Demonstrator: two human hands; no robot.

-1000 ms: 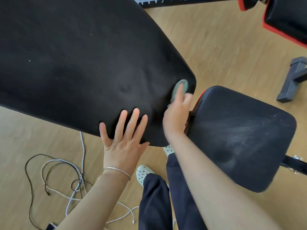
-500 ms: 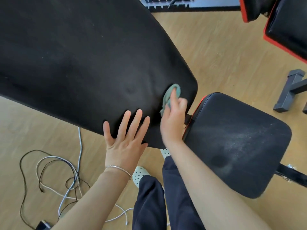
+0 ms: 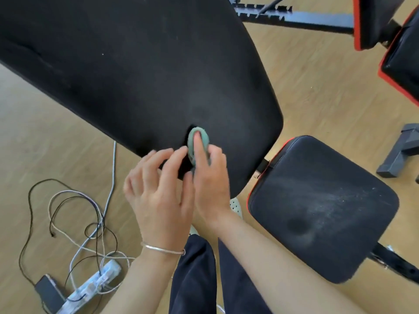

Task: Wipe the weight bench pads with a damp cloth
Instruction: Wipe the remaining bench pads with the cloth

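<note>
The long black back pad of the weight bench fills the upper left. A smaller black seat pad with red trim and pale dusty streaks lies to its right. My right hand holds a small green cloth against the back pad near its lower end, a finger stretched over the cloth. My left hand hovers blurred beside it, fingers loosely bent, at the pad's lower edge; whether it touches the pad is unclear.
Tangled cables, a power strip and a phone lie on the wooden floor at lower left. Another red-trimmed bench and a grey frame foot are at right. My dark trouser legs stand between.
My right hand slid the cloth leftward from the pad's right corner toward its middle. My left hand lifted from lying flat on the pad and drew close to the right hand.
</note>
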